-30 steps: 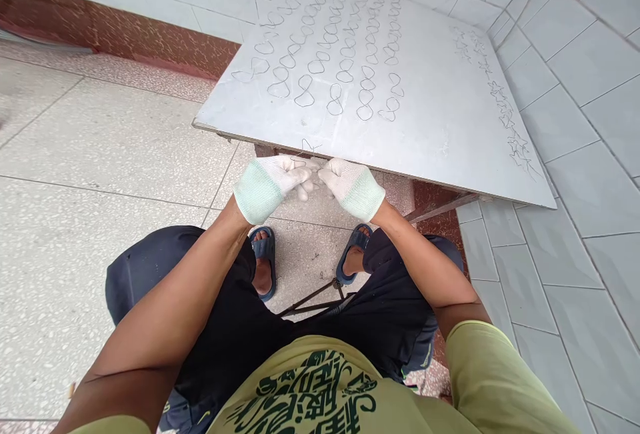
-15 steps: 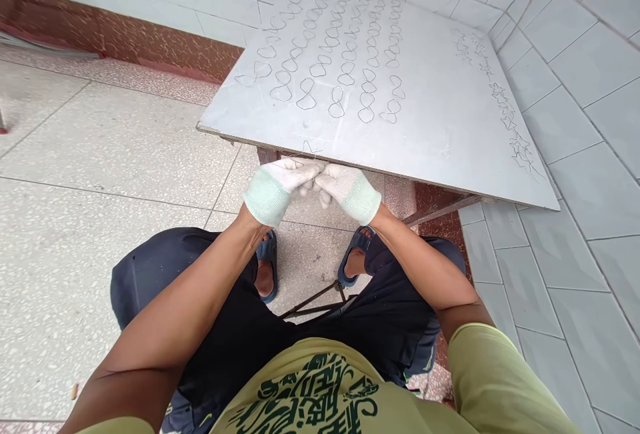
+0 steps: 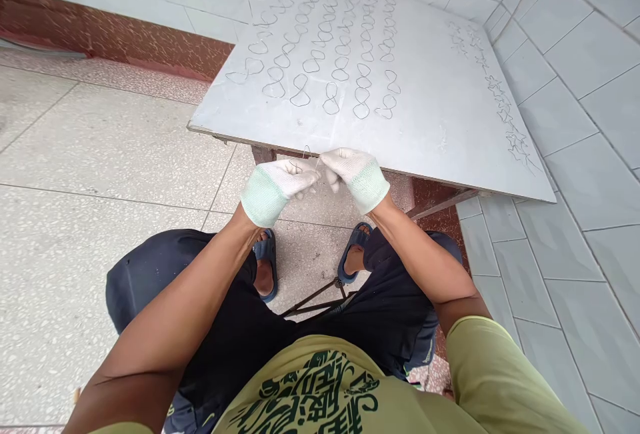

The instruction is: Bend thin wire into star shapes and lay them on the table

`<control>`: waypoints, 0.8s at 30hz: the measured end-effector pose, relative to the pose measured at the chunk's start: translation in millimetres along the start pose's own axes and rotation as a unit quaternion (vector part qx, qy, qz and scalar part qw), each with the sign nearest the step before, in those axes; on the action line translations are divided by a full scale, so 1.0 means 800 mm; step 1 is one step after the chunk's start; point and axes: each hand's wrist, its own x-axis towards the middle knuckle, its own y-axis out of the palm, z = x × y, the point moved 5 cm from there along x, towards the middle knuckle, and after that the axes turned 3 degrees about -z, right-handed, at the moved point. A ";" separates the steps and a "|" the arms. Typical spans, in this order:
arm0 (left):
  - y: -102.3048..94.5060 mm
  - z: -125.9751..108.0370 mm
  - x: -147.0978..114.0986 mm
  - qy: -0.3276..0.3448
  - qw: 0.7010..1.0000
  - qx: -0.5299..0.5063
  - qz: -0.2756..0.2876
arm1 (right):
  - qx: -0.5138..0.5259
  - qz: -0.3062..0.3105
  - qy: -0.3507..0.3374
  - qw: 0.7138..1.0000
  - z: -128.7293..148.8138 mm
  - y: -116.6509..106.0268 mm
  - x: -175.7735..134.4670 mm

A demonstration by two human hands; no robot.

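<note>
My left hand (image 3: 289, 179), in a white glove with a pale green cuff, pinches a thin bent wire (image 3: 307, 149). An angled part of it sticks up above the fingers, against the table's front edge. My right hand (image 3: 349, 169), gloved the same way, is pinched at the other end of the wire, close beside the left fingertips. Both hands are held just in front of the board. Much of the wire's shape is hidden by the gloves.
A white tabletop (image 3: 425, 94) carries several rows of looped wire rings (image 3: 330, 97). Star-shaped wire pieces (image 3: 517, 144) lie along its right side. Tiled walls (image 3: 565, 114) border the table behind and at the right. A dark metal stand (image 3: 320, 304) is between my feet.
My right hand has moved slightly up and to the right, leaving a small gap between the hands. The left hand still holds the wire. The view has shifted slightly.
</note>
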 end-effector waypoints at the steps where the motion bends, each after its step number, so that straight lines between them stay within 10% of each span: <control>1: 0.001 -0.001 0.000 -0.010 1.000 -0.009 0.010 | -0.025 -0.014 -0.013 0.999 0.000 -0.003 -0.001; 4: 0.004 -0.003 0.000 -0.034 0.998 -0.032 0.044 | -0.184 -0.061 -0.137 0.971 0.009 -0.013 -0.006; 8: 0.007 -0.006 0.000 -0.020 0.995 -0.011 0.094 | -0.409 0.011 -0.378 0.830 0.031 -0.002 -0.018; 11: 0.003 -0.007 0.000 -0.010 0.996 0.008 0.092 | -0.474 0.056 -0.427 0.768 0.039 0.000 -0.018; 24: 0.004 -0.007 -0.009 0.040 0.998 0.012 -0.037 | -0.451 0.011 -0.366 0.814 0.018 -0.015 -0.004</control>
